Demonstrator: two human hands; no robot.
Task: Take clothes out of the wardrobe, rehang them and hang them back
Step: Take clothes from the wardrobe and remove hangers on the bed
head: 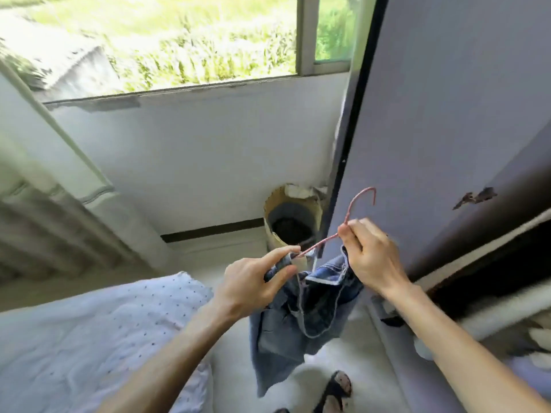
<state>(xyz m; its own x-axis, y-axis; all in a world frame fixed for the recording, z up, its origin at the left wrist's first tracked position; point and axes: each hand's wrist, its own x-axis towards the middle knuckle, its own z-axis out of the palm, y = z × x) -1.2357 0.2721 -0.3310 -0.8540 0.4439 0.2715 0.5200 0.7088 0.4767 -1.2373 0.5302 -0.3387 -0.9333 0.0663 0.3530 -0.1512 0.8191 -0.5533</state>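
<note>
A bed [89, 329] with a white dotted cover fills the lower left, and beyond its far edge a curtain [59, 180] hangs under the window [167, 40]. The left hand [250, 281] pinches the denim garment [298, 323] at the left end of the pink hanger [354, 201], index finger stretched out. The garment hangs in the air between both hands, over the floor beside the bed. A round basket [292, 216] stands behind. The right hand [372, 257] grips the hanger just below its hook, in front of the open wardrobe door [432, 114].
</note>
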